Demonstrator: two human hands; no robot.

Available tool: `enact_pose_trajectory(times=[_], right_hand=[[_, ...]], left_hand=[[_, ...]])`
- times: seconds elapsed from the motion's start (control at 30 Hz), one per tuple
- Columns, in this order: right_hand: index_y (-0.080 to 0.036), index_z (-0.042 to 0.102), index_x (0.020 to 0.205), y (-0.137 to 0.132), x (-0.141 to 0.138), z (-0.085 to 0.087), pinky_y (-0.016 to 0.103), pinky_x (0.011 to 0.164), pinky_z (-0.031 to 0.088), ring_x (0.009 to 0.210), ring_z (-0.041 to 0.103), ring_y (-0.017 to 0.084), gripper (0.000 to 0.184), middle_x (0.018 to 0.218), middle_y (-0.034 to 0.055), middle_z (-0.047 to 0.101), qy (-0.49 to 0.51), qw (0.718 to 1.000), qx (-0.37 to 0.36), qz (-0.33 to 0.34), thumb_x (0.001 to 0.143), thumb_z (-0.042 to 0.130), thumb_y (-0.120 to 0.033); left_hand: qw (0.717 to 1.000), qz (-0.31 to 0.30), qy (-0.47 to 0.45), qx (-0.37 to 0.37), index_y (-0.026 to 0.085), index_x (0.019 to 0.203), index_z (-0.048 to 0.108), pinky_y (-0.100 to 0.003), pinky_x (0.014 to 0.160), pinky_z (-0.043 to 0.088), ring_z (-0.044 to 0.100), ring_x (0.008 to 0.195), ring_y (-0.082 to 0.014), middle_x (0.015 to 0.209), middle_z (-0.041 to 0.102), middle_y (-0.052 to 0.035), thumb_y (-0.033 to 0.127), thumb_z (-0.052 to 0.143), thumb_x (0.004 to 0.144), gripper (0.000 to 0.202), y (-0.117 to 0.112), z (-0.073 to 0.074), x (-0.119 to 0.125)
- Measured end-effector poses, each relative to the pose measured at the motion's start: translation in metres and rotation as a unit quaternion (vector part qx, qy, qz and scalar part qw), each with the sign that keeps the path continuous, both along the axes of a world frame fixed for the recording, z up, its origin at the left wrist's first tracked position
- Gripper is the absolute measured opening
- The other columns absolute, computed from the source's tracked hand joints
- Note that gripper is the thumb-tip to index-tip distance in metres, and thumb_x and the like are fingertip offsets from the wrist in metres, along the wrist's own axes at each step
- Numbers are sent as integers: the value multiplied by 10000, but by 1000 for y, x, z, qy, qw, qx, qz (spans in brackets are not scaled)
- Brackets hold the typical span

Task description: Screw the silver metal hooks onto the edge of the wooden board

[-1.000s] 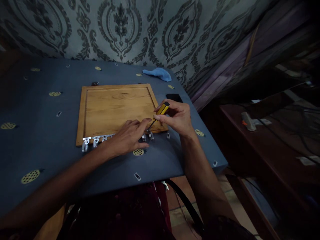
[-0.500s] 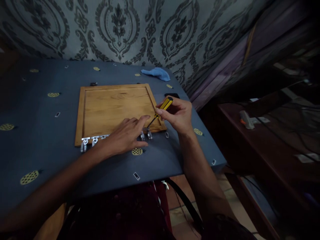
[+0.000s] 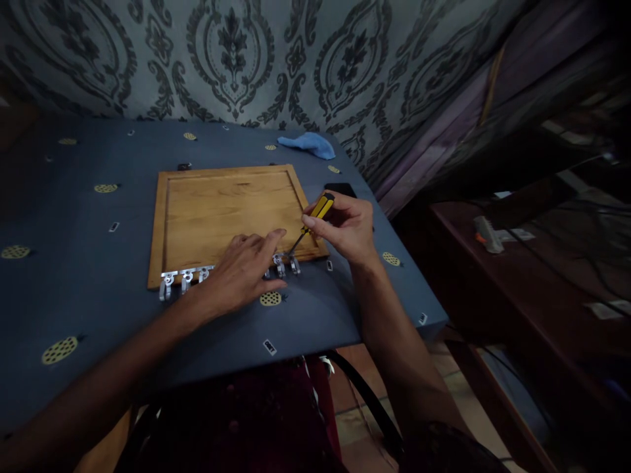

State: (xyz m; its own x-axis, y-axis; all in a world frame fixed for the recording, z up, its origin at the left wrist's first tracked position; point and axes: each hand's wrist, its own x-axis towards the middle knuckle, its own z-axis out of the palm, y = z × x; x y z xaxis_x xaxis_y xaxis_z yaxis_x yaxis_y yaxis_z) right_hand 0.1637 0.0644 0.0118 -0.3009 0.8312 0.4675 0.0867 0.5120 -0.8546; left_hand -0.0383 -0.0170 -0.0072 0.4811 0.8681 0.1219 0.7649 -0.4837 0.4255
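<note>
Head view: my right fingers (image 3: 319,227) are gripping a screwdriver (image 3: 323,205), left fingers (image 3: 270,243) lying apart; the placed hook rail (image 3: 187,270) is seemingly awaiting tightening.

- A person's left forearm (image 3: 138,355) reaches diagonally in from the lower left.
- The left hand (image 3: 240,268) stretches out palm down, its thumb (image 3: 273,286) held apart from the index finger (image 3: 273,242).
- The right forearm (image 3: 389,341) rises from the lower right, angling inward to the wrist (image 3: 367,261).
- The right hand (image 3: 352,228), near the left but not touching, curls in a pinch grip.
</note>
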Motion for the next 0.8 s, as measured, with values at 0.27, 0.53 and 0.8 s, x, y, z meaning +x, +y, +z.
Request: enact_pose_trajectory(times=[0.27, 0.53, 0.8], right_hand=[[-184, 721, 696, 1, -1, 0, 228, 485, 400, 531, 487, 79, 344, 617, -28, 593, -15, 1000, 16, -9, 651, 881, -485], [-178, 719, 710, 4, 2, -4, 229, 484, 398, 539, 491, 78, 316, 628, -29, 574, -12, 1000, 15, -11, 677, 875, -450], [-169, 728, 709, 2, 2, -1, 232, 509, 377, 550, 497, 79, 255, 621, -27, 579, -25, 999, 41, -8, 700, 872, -380]], left_hand=[[1000, 5, 10, 15, 178, 1461, 280, -455, 1012, 406, 588, 1190, -309, 1241, 664, -120, 373, 736, 869, 773, -4, -9, -1], [1000, 9, 18, 19, 141, 1454, 287, -455, 1006, 422, 604, 1157, -305, 1218, 671, -128, 337, 723, 884, 745, -5, -9, 1], [1000, 15, 14, 14, 166, 1458, 289, -450, 1011, 418, 600, 1165, -303, 1238, 657, -128, 341, 708, 895, 723, -6, -11, 1]])
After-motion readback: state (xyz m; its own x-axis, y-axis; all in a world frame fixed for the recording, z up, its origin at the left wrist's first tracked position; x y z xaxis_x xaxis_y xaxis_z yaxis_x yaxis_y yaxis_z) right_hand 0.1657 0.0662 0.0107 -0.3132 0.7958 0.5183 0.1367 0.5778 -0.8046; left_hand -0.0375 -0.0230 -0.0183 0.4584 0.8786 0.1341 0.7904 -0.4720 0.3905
